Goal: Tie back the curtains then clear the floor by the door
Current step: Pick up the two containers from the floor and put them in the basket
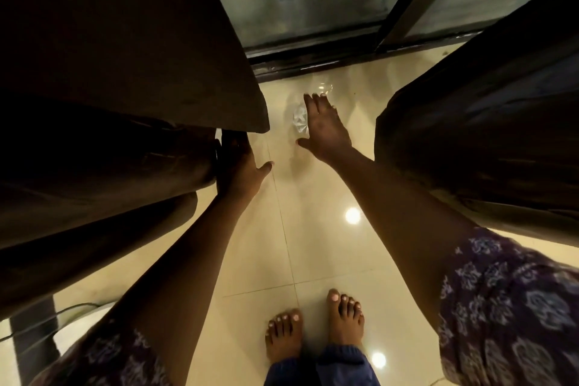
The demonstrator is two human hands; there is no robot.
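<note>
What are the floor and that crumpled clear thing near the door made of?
Floor: glossy cream tile, probably ceramic or polished stone; grout lines and mirrored lamp spots show. Crumpled thing: seemingly thin transparent plastic, creased and glinting, beside the right hand.

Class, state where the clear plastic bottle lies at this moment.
In the head view, the clear plastic bottle lies on the tiled floor near the sliding door track, between the two curtains, partly under the outstretched right hand.

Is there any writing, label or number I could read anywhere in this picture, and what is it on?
None can be read.
The crumpled clear plastic on the floor by the door shows no legible print.
The patterned sleeves carry floral motifs only, no letters.
</note>
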